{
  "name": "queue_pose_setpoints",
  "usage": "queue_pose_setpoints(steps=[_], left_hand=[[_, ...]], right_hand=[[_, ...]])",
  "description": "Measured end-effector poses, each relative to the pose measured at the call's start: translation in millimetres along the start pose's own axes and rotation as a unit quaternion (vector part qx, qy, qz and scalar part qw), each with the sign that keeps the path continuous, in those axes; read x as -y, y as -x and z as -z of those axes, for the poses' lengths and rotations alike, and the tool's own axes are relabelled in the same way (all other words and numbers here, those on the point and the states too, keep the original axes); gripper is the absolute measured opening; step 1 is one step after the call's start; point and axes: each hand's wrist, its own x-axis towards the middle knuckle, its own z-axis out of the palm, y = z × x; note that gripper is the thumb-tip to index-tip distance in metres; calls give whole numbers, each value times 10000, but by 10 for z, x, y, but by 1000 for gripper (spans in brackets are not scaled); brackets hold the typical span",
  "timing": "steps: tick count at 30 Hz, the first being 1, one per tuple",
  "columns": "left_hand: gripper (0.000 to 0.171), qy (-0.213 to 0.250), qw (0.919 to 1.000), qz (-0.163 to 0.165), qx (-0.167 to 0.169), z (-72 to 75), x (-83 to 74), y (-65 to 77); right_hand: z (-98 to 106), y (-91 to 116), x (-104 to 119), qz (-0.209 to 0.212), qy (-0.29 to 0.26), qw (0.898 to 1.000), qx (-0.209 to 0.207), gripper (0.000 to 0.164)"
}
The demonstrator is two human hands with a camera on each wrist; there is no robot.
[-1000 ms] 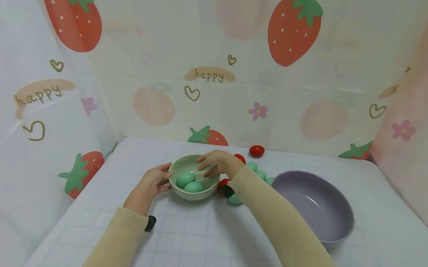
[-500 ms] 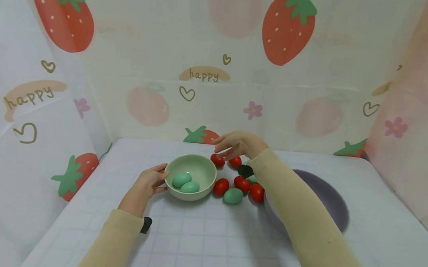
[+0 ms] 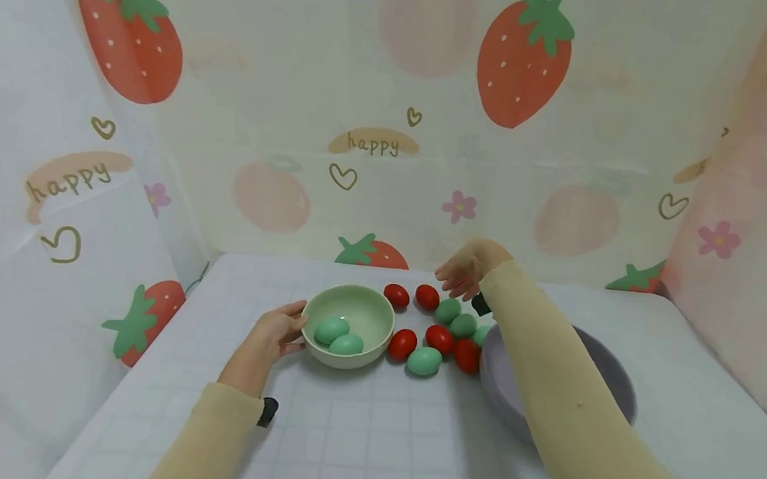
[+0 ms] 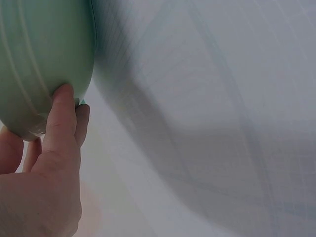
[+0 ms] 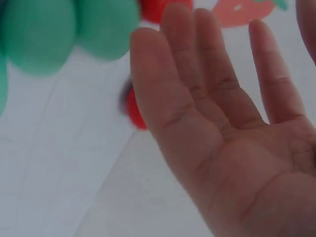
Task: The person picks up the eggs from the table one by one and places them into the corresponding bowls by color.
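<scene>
My left hand (image 3: 278,333) holds the rim of a pale green bowl (image 3: 372,310) at its left side. Two green eggs (image 3: 332,330) lie inside the bowl. In the left wrist view, fingers (image 4: 61,121) curl against the bowl's outer wall (image 4: 47,54). My right hand (image 3: 468,270) hovers above the far part of the table, its fingers extended and slightly bent. Nothing sits in its palm in the right wrist view. Below and beside it lie green eggs (image 3: 447,311) and red eggs (image 3: 427,297). Another red patch shows behind its fingers, partly hidden.
More red eggs (image 3: 402,345) and a green egg (image 3: 424,361) lie loose between the bowl and a large purple-grey basin (image 3: 504,377). My right forearm covers part of that basin. A strawberry-patterned cloth (image 3: 372,203) hangs behind the white table (image 3: 375,439).
My right hand has moved out of the bowl, up and to the right, over the far eggs. My left hand keeps its grip on the bowl. The head view has shifted slightly.
</scene>
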Motion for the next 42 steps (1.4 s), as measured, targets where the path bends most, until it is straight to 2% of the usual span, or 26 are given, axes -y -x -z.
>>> queue_pose_setpoints(steps=[7, 12, 15, 21, 25, 27, 30, 33, 37, 39, 42], left_hand=[[52, 38, 10000, -30, 63, -1, 13, -3], [52, 33, 10000, -64, 47, 21, 17, -29], [53, -1, 10000, -65, 43, 14, 32, -42], [52, -73, 10000, -54, 24, -5, 45, -54], [52, 3, 10000, -32, 28, 8, 42, -46], [52, 31, 10000, -32, 37, 30, 36, -41], [52, 50, 10000, -46, 29, 43, 19, -30], [53, 73, 10000, -37, 19, 37, 4, -27], [53, 84, 10000, -31, 17, 23, -2, -16], [53, 65, 10000, -32, 30, 22, 2, -10], [52, 49, 10000, -17, 70, 23, 18, -15]], right_hand=[[120, -83, -187, -81, 179, 9995, -256, 49], [156, -152, -229, -243, 534, 9974, -423, 63], [176, -193, -282, -315, 703, 9958, -491, 64], [186, -279, -341, -111, 995, 9949, -79, 55], [142, -259, -274, 185, 1789, 9836, 133, 56], [113, -229, -212, 448, 2305, 9720, 87, 57], [91, -157, -138, 909, 3075, 9471, -158, 56], [95, -115, -126, 1505, 3826, 9111, -278, 52], [114, -141, -195, 2310, 4561, 8593, -149, 47], [119, -178, -241, 2502, 4781, 8418, -113, 45], [126, -231, -315, 2665, 5010, 8233, -122, 41]])
